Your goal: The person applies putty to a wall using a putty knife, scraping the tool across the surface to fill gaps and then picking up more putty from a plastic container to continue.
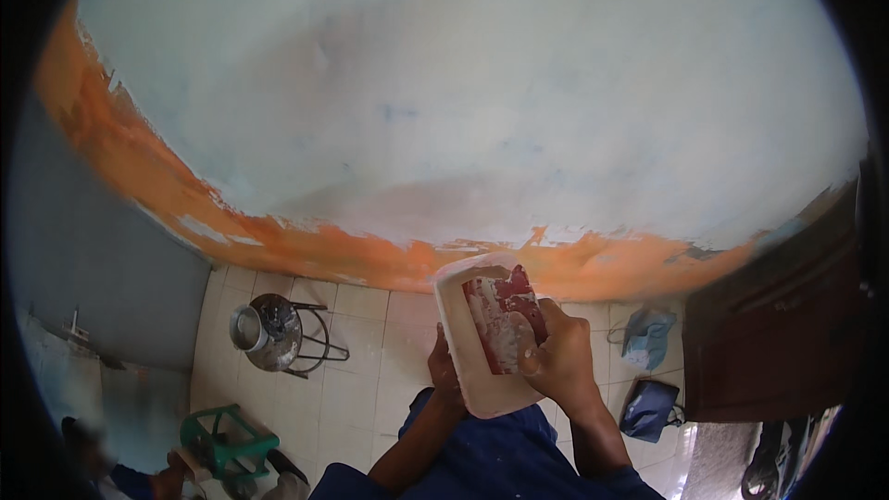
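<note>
A whitish rectangular plastic tub [448, 315] is held in front of me, tilted, at the lower middle. My left hand [445, 368] grips its left side; the fingers under the tub are hidden. In my right hand [567, 352] is a flat dark-red putty scraper [491, 324], its face smeared with whitish paste. The thumb presses on that face, and the scraper lies over the tub's opening. Beyond them rises a wall [519, 111] coated pale white, with a rough-edged orange band [361, 255] along its bottom.
At left a round stool [282, 333] bears a metal can [244, 328]. Nearer, another person [139, 477] is by a green plastic stool [218, 440]. On the tiled floor at right lie a light-blue bag [648, 338] and a dark-blue bag [650, 410], beside a dark brown panel [778, 333].
</note>
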A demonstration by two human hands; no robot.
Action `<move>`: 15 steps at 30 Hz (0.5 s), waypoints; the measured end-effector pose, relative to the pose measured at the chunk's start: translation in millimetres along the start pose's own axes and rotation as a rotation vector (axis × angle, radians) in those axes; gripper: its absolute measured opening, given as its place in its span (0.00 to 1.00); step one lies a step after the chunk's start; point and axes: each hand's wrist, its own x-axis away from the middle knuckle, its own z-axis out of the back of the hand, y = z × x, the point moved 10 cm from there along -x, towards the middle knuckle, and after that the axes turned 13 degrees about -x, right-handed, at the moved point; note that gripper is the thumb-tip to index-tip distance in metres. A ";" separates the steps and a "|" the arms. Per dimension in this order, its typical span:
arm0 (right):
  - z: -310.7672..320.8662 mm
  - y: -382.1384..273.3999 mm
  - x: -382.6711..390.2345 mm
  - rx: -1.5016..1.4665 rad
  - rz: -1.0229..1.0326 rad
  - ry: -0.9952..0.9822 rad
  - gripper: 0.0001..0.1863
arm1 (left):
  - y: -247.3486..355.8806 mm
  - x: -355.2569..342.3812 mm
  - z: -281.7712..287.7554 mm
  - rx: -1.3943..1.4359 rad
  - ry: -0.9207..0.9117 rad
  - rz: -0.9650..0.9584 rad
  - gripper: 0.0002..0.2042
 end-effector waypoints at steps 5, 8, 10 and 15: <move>-17.2 13.0 9.9 0.009 -0.035 -0.054 0.08 | -1.5 9.3 -17.0 -0.043 -0.121 -0.004 0.24; -32.5 27.8 18.6 0.002 -0.093 -0.078 0.09 | -3.8 14.2 5.1 -0.368 0.104 -0.046 0.24; -41.1 26.1 20.5 -0.049 -0.117 -0.136 0.11 | -14.3 12.4 6.4 -0.111 -0.006 0.023 0.24; -51.0 30.0 13.1 -0.139 -0.133 -0.084 0.11 | -9.5 3.0 11.1 0.035 -0.121 0.076 0.24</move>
